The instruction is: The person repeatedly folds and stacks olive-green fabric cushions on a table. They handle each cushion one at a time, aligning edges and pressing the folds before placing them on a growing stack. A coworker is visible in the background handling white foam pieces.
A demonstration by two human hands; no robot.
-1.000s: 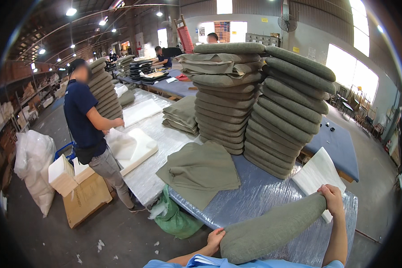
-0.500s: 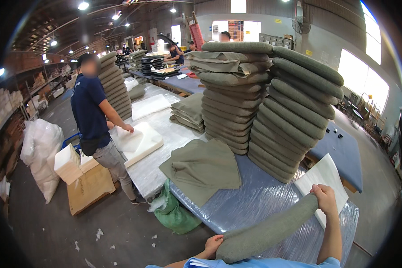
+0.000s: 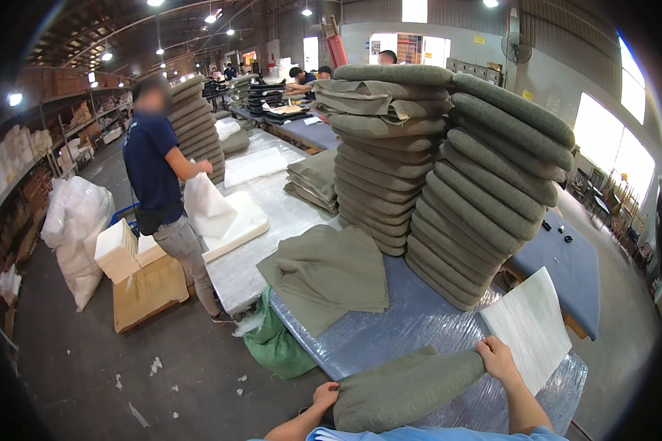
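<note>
A grey-green seat cushion [image 3: 412,391] is stretched between my hands at the near edge of the plastic-wrapped table [image 3: 438,323]. My left hand [image 3: 326,395] grips its left end, and my right hand [image 3: 497,358] pinches its right corner. A loose flap of fabric sticks up along the cushion's far side. Beyond it lies a flat grey-green fabric cover [image 3: 324,273], slightly rumpled. Just past my right hand rests a white padding sheet [image 3: 531,327]. Two tall piles of finished cushions, the left pile [image 3: 382,184] and the leaning right pile [image 3: 478,198], rise behind.
A co-worker [image 3: 154,162] at the left lifts white sheeting above a foam pad [image 3: 246,224]. Folded fabric covers [image 3: 312,182] lie beside the left pile. A green sack [image 3: 279,342] hangs at the table's left edge, and a cardboard piece [image 3: 151,298] is on the floor.
The cushion has swung from a slanting, edge-on pose to a flatter one, showing its broad face and a fabric flap. My right hand came lower and leftward. The co-worker's hand rose with white sheeting.
</note>
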